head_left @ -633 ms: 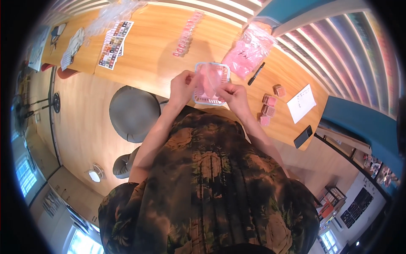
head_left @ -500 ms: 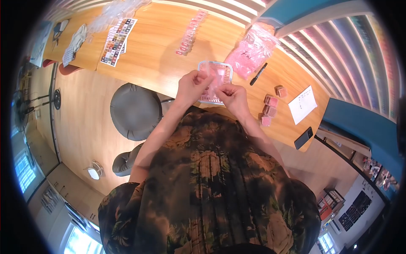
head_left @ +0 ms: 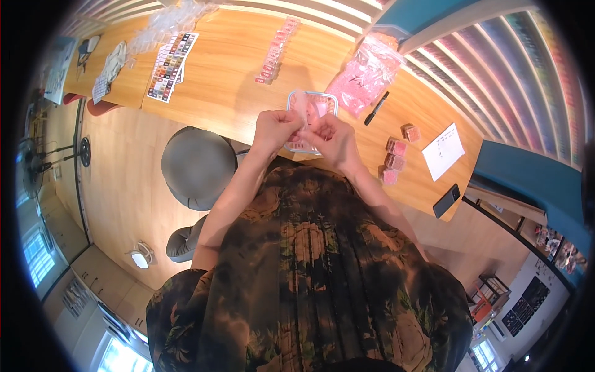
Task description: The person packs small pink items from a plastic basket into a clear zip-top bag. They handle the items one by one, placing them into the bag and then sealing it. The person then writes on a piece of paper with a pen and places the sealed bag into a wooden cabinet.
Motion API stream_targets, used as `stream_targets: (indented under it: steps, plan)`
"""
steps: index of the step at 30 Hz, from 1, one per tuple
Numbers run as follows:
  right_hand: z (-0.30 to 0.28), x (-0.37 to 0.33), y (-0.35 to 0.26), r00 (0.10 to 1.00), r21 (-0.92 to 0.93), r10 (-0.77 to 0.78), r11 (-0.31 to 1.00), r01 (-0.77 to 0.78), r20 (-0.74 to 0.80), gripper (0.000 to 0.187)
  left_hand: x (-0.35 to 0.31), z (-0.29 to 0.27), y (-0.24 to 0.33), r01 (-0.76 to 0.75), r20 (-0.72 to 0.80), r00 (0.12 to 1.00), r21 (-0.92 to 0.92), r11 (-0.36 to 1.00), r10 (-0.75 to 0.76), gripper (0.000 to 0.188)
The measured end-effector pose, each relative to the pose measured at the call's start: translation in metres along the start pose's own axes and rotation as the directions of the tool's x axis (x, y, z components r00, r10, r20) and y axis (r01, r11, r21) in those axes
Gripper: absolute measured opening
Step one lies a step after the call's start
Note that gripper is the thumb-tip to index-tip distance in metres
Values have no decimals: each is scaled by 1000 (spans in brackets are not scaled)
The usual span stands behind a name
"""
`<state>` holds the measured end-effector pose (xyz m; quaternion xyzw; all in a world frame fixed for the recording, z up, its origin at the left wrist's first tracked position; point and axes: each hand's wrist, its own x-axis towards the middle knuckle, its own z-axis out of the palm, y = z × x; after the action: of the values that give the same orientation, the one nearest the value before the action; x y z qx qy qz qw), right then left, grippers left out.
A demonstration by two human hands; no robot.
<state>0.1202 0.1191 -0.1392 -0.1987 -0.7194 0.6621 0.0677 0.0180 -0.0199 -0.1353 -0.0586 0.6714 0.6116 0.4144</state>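
Translucent pinkish film is above the wooden table, by its near edge. Your forearms slant up and inward, so the hands meet over the pale basket. Left hand: palm down, thumb and fingers pinching the film's lower end. Right hand: fingers curled, tips narrowed on it too, right beside the left's. Writing: pink bag, black handwritten marks; colour chart, swatch labels too tiny; white sheet, small handwritten lines.
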Motion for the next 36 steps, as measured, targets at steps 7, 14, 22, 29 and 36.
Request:
stream_targets:
  steps: [7,14,22,29,36]
  plan:
    - [-9,22,10,979,54,204,978,-204,8,21,8,12,-9,-38,195,980,6,999,36,6]
    - [-38,26,20,935,215,292,918,-333,203,9,21,9,-14,-99,382,919,-9,995,95,11]
    - [-20,23,11,981,130,190,973,-192,28,6,3,31,-13,-255,199,950,56,965,240,17]
    - [-12,19,2,957,226,274,942,-248,-90,10,0,38,-20,-309,-11,951,-19,951,309,22]
    - [-52,8,-5,984,-453,70,880,-138,-165,11,-19,-10,13,-374,-33,899,460,805,437,19]
